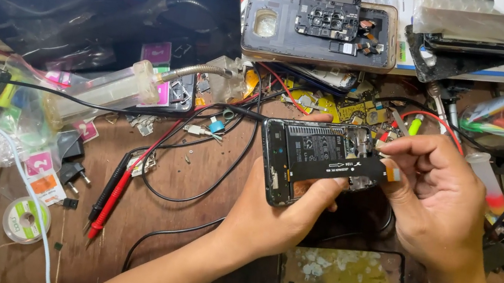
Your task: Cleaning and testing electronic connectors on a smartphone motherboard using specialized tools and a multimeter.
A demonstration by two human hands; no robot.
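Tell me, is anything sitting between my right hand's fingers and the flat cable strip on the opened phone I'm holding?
Nothing visible. The right hand already pinches the end of the black flex strip at the edge of the opened phone, which the left hand grips from below. Loose wires lie on the bench beside the phone, not between.

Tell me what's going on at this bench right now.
A person holds an opened phone over a cluttered workbench. The left hand cradles it from below, back cover off, insides showing. The right hand pinches at a small part on its right end. Another opened phone lies further back, a detached screen panel sits below the hands, and red and black probes rest to the left.
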